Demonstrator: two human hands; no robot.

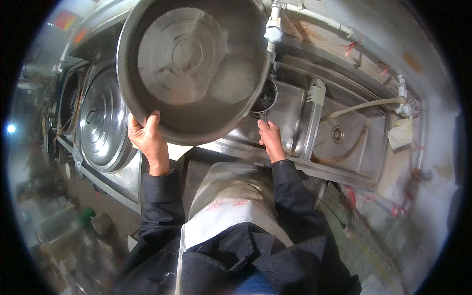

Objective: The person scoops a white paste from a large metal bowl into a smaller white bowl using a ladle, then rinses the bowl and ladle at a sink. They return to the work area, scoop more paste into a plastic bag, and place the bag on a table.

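Note:
My left hand [148,138] grips the near rim of a large round metal basin [177,84], its thumb over the inside wall. The basin is tilted so that its inside faces me, and some cloudy liquid seems to lie in its lower right part. To the right, my right hand [271,137] is closed around the handle of a metal ladle [266,97]. Water from the white tap [273,35] appears to fall into the ladle's bowl over the steel sink [285,107]. Part of the bowl is hidden behind the basin.
A rubber glove [316,93] hangs over the divider between the sink bowls. In the right bowl [354,147] lies a hose [363,105] from a second tap [403,108]. At left, a big round metal lid [103,121] sits on the counter. White pipes [317,15] run along the wall.

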